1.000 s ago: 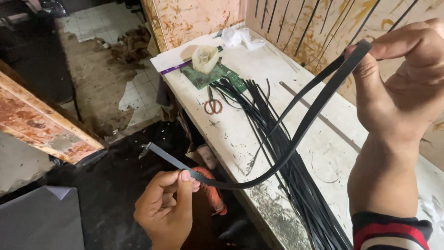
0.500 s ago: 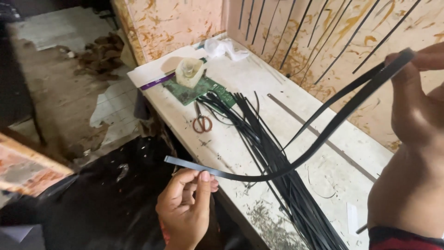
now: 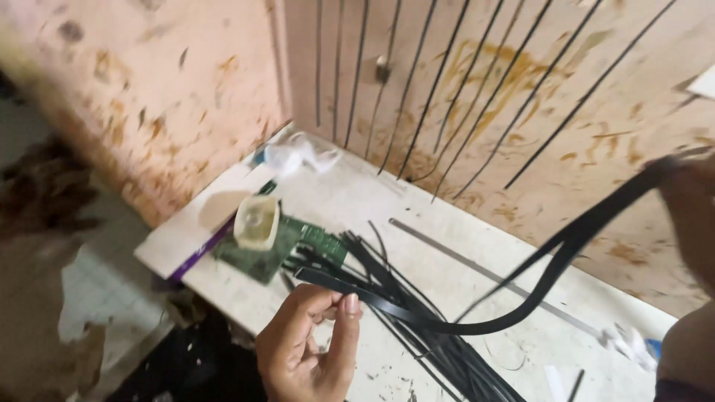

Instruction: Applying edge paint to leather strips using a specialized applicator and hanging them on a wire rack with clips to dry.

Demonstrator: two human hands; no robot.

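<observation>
A long flat black strip sags in a curve between my two hands above a white worktable. My left hand pinches the strip near its left end, between thumb and forefinger. At the right edge my right hand, blurred, holds the strip's other end up high. A bundle of several similar black strips lies on the table under the held one.
A pale plastic cup stands on a green mat at the table's left end, with a purple pen beside it. Crumpled white plastic lies at the back. A metal rod lies along the table. Several black strips lean against the stained wall.
The view has swung up and toward the wall. My left hand has risen with the strip end, and my right hand has moved to the right edge of view.
</observation>
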